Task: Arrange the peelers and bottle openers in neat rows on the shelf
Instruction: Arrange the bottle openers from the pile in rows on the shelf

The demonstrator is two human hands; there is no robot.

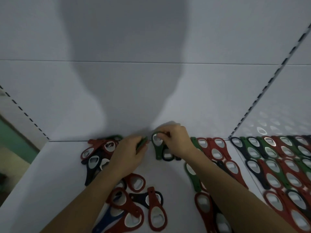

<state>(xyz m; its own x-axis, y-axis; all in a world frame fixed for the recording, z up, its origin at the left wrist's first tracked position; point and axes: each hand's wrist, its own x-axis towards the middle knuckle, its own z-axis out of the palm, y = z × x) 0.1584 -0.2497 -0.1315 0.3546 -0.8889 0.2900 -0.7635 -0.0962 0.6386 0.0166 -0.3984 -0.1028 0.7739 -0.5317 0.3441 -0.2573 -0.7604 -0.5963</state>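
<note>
On the white shelf (50,165) lie many bottle openers in red, green and dark blue. My right hand (176,142) pinches the head of a green bottle opener (157,147) near the back wall, its handle pointing toward me. My left hand (129,152) grips another green opener (142,143) just to the left of it. A loose heap of openers (97,152) lies at the back left, another loose heap (134,202) lies between my forearms. Openers in overlapping rows (217,152) start right of my right hand.
A slotted upright (262,91) divides this shelf bay from the right one, where further rows of openers (277,158) lie packed. The white back wall (151,89) stands directly behind my hands. Bare shelf surface shows at the left front.
</note>
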